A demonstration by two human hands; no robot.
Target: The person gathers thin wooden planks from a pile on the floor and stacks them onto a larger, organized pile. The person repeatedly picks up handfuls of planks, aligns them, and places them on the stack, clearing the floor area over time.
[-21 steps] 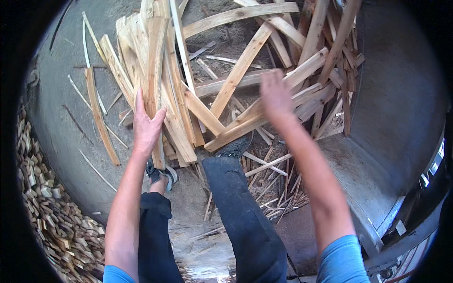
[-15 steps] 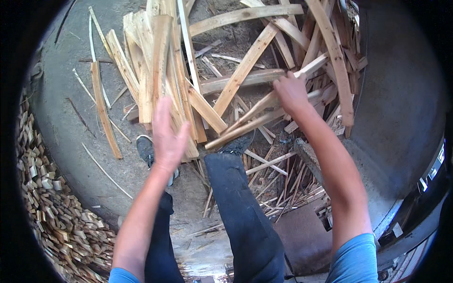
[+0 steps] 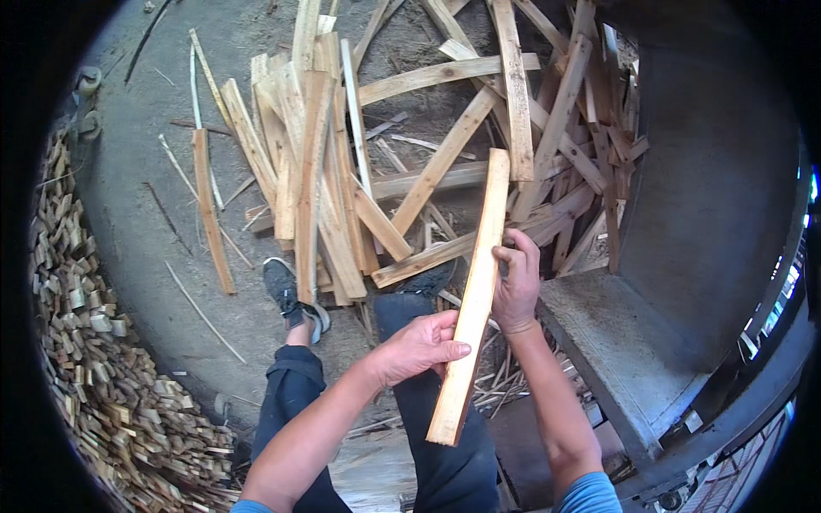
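A pale wooden board (image 3: 473, 316), bark-brown along one edge, is held up in front of my legs, tilted with its far end to the right. My left hand (image 3: 419, 349) grips its near half, thumb on the face and fingers behind. Farther up, my right hand (image 3: 516, 278) closes on the board's right edge with curled fingers. Beyond the board, a bundle of wooden slats (image 3: 312, 171) lies on the ground by my shoe (image 3: 286, 291). More boards (image 3: 449, 162) cross each other loosely to its right.
A large heap of short cut wood pieces (image 3: 103, 368) rises at the left. On the right stands a dark metal panel (image 3: 701, 171) with a grey metal ledge (image 3: 616, 342) below it. Thin sticks (image 3: 205, 312) are scattered over the floor, and a tangled pile of offcuts (image 3: 590, 162) leans near the panel.
My right hand has come back from the pile toward me with a board. My left hand, free before, has moved right and now grips that board too.
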